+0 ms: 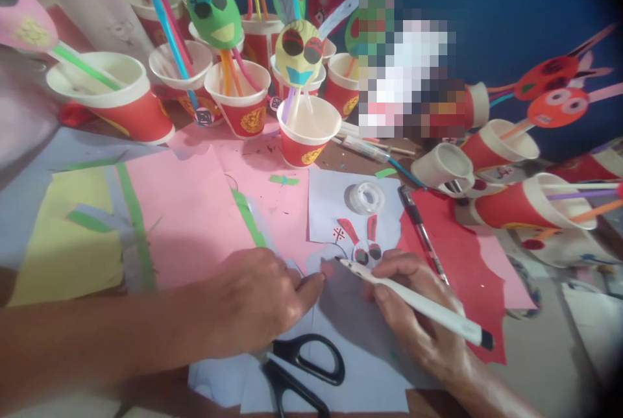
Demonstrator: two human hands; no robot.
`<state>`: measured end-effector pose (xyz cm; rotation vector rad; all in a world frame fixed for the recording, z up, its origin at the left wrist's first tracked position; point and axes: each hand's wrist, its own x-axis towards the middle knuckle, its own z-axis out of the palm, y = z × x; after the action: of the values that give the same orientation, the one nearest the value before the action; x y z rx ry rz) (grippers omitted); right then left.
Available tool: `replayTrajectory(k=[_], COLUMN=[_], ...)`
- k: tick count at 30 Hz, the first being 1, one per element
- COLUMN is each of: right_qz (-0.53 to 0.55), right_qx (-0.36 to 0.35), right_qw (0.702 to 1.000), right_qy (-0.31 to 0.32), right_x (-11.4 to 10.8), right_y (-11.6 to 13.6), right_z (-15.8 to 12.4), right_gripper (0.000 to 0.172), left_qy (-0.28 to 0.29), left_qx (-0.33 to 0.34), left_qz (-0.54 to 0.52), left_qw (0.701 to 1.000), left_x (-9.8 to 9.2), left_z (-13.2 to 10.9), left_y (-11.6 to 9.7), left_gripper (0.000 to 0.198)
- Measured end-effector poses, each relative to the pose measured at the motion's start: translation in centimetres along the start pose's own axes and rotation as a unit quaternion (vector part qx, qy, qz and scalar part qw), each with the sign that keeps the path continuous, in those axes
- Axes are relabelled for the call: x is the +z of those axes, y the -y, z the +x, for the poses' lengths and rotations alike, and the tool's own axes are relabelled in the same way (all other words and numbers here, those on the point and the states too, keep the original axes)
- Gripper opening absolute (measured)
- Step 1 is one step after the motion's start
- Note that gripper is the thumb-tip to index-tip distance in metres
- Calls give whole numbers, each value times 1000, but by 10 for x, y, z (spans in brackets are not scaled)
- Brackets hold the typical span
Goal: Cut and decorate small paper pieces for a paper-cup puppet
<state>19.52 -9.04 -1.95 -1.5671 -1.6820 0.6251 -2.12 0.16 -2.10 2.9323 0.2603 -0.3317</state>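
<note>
My right hand [418, 314] is closed around a white marker pen [413, 301], its dark tip pointing left over blue-grey paper [350, 314]. Curled on the left, my left hand [265, 295] has a fingertip pressed against a small paper piece [327, 267] near the pen tip; a reddish patch shows there, and its outline is partly hidden. Black-handled scissors [311, 356] lie below my left wrist, which covers their blades. Just beyond the pen tip are red paper strips [348, 230] and dark round cutouts [361, 256].
A tape roll [367, 198] rests on blue paper. Beside red paper [467, 275] lies a black pen [422, 230]. Pink [185, 204] and yellow paper [63, 230] spread left. Red-and-white paper cups [309, 135] with paper faces on straws line the back; a white mug [442, 168] stands right.
</note>
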Motion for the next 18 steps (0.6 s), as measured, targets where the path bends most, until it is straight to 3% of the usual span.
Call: replayTrajectory(k=[4, 18], right_qz=[-21, -52], right_qx=[-16, -46], right_qw=[999, 998], right_qy=[-17, 0], right_x=[5, 7], right_y=[2, 0], right_z=[2, 8], right_gripper=[3, 3], left_qy=[9, -8], left_qx=[0, 3], left_qz=[-8, -37], left_qw=[1000, 999], left_x=[-1, -4], left_z=[1, 0], left_y=[1, 0], left_gripper=[66, 61])
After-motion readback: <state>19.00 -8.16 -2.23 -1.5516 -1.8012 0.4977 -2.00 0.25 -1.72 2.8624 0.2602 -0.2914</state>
